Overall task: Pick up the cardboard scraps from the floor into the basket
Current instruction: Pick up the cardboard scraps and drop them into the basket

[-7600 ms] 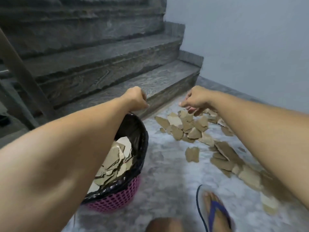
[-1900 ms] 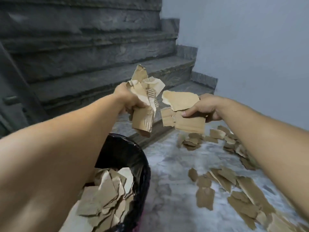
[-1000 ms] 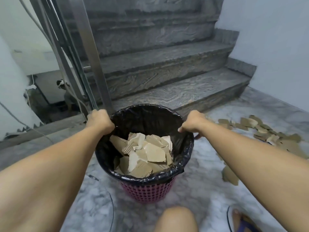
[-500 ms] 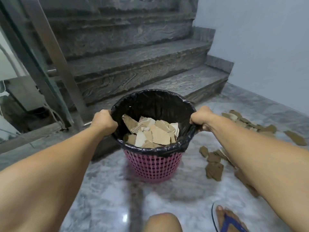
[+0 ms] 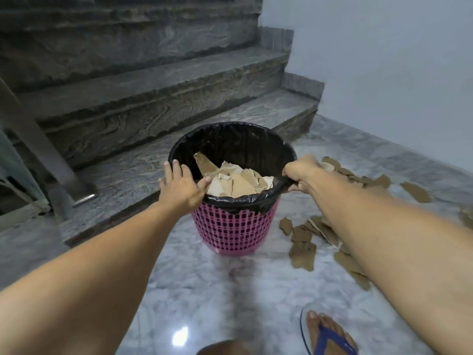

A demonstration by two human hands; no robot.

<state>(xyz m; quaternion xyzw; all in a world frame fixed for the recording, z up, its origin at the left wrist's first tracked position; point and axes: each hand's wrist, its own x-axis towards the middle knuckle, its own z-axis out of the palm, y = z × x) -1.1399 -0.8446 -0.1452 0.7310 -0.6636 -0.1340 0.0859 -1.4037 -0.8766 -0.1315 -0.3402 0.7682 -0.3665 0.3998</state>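
A pink mesh basket (image 5: 230, 231) lined with a black bag stands on the marble floor, partly filled with torn cardboard scraps (image 5: 238, 183). My left hand (image 5: 179, 188) lies on the left rim with fingers stretched out and apart, the thumb pointing over the rim toward the scraps. My right hand (image 5: 300, 172) is closed around the right rim and bag edge. Several loose cardboard scraps (image 5: 302, 254) lie on the floor right of the basket, some hidden under my right forearm, with more scraps (image 5: 368, 180) farther back.
Grey stone stairs (image 5: 153, 103) rise just behind the basket. A metal railing post (image 5: 38, 139) slants at the left. A pale wall (image 5: 384, 73) closes the right side. My foot in a blue flip-flop (image 5: 330, 334) is at the bottom right, a knee (image 5: 222, 348) at the bottom edge.
The scraps I held went into the basket, then both hands gripped its rim and shifted it. Now my left hand has opened on the rim; the right still grips.
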